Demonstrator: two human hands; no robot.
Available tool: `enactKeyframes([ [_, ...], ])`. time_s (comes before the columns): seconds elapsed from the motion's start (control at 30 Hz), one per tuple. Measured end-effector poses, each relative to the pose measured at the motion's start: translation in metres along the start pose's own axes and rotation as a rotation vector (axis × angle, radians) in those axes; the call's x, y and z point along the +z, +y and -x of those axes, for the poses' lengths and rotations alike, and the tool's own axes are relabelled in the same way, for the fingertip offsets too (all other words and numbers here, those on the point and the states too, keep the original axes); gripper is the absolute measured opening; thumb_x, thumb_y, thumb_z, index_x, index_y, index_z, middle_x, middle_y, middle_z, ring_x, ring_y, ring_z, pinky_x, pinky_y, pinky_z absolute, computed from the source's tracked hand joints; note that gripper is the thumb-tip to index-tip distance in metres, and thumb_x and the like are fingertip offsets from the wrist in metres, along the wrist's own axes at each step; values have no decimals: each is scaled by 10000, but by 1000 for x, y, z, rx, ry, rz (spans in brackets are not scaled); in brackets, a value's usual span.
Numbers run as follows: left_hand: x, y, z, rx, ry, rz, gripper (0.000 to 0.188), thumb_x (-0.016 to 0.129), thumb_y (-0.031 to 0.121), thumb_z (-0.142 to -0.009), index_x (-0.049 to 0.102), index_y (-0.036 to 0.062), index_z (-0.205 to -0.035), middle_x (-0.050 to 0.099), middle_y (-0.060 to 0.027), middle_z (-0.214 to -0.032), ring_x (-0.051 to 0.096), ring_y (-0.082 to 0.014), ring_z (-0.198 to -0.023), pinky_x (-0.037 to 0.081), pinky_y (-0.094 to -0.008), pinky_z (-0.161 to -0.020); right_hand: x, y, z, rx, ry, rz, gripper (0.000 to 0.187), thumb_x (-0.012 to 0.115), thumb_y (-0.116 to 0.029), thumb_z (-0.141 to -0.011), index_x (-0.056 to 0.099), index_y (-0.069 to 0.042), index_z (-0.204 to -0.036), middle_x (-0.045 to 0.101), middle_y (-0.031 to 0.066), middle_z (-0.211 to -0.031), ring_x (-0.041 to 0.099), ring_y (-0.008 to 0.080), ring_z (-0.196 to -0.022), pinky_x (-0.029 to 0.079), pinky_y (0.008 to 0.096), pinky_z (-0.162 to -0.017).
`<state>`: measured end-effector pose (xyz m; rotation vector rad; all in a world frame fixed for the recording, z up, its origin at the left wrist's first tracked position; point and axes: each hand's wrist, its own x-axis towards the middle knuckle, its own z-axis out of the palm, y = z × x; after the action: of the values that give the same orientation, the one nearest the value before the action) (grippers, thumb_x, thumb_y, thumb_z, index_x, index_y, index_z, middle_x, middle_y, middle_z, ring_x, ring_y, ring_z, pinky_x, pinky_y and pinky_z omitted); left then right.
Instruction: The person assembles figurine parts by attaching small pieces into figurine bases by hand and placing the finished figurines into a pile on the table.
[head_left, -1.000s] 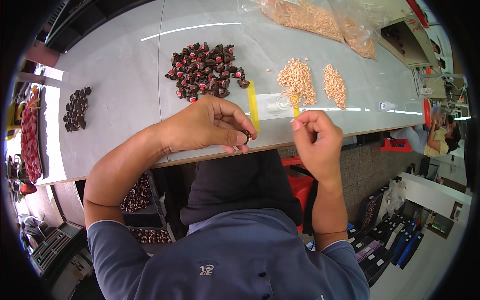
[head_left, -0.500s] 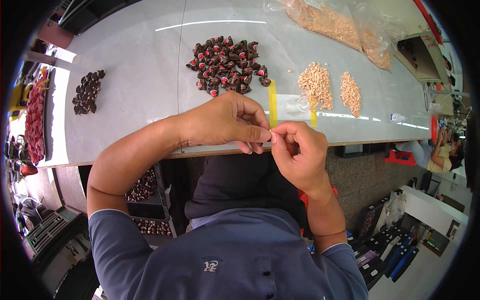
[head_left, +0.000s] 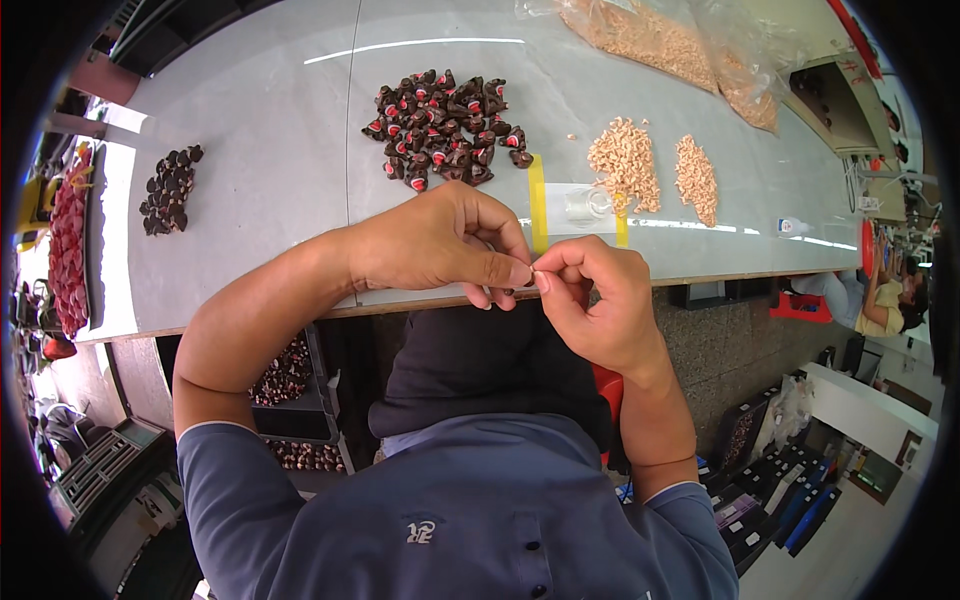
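My left hand (head_left: pixel 440 240) and my right hand (head_left: pixel 597 290) meet fingertip to fingertip above the table's near edge. Both are closed in a pinch, thumb against forefinger. A speck of something shows where the fingertips touch, too small to name; the left fingers hide most of what lies behind it. Just beyond the hands lies a heap of dark brown moulded pieces with red patches (head_left: pixel 440 130). To the right are a larger pile of small pale beige pieces (head_left: pixel 627 165) and a smaller pale pile (head_left: pixel 697 182).
Yellow tape strips (head_left: pixel 538 200) flank a white sheet bearing a clear round item (head_left: pixel 590 204). Clear bags of pale pieces (head_left: pixel 650 45) lie at the back right. Small dark pieces (head_left: pixel 170 190) sit far left. A small white bottle (head_left: pixel 791 227) is at the right; black trays (head_left: pixel 300 415) stand below the table.
Both hands stay pinched together, with only slight finger movement. The whole view has shifted a little, so the table's contents appear slightly further left.
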<state>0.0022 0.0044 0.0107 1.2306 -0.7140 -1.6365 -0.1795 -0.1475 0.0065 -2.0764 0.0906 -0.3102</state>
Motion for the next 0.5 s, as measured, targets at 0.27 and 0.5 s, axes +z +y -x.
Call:
enactKeyframes([
  [0.27, 0, -2, -3, 3, -5, 5, 199, 751, 145, -940, 703, -35, -1012, 744, -121, -923, 740, -166, -835, 591, -258, -673, -3, 4, -2, -113, 28, 43, 92, 689, 48, -887, 627, 10, -944, 574, 13, -586, 495, 54, -478, 365, 225, -462],
  [0.5, 0, -2, -2, 6, 21, 7, 239, 742, 146, -947, 713, -49, -1082, 736, -94, -926, 724, -146, -830, 587, -247, -688, -43, 0, -15, -201, 38, 363, 123, 676, 83, -868, 621, -5, -934, 532, 28, -563, 498, 89, -464, 359, 246, -458],
])
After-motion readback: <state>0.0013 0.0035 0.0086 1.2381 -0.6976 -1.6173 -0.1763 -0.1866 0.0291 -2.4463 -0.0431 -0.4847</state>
